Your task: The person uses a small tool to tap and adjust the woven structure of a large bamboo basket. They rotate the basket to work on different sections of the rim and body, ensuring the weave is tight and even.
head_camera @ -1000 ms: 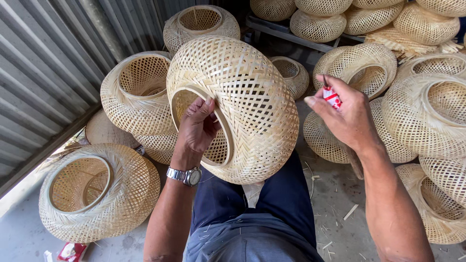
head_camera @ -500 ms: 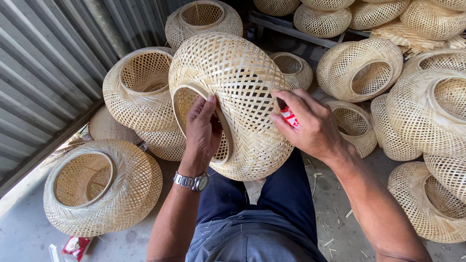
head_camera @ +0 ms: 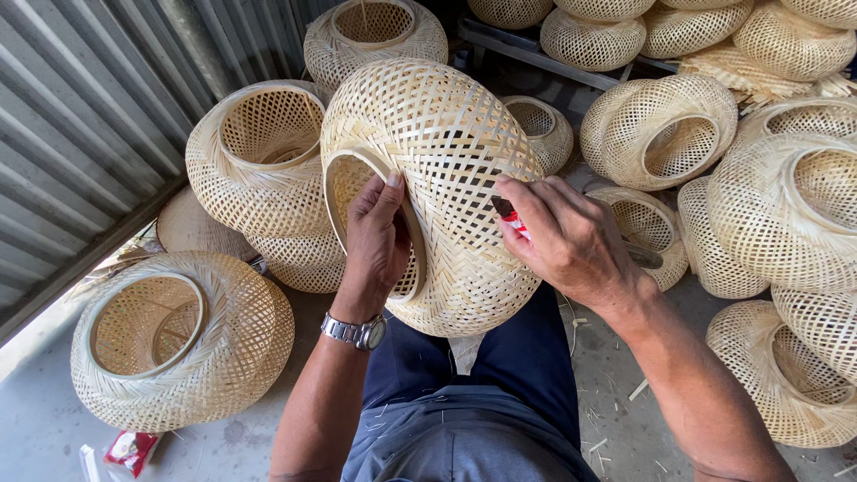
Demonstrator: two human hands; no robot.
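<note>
Woven bamboo lampshade (head_camera: 437, 178) rests tilted on the person's lap, round opening facing left. Left hand (head_camera: 375, 236) hooks over the opening's rim (head_camera: 412, 234), thumb outside, fingers curled inside the ring. Right hand (head_camera: 571, 241) lies against the shade's side wall, fingers pinching a small red-handled cutter (head_camera: 511, 217) with its tip at the weave. Judged: shade is light and springy, open lattice crushes if squeezed; the stiff rim ring is the sound place to hold. More woven shades (head_camera: 259, 152) stand around on the concrete floor (head_camera: 616, 393), beside a corrugated metal wall (head_camera: 80, 116)
</note>
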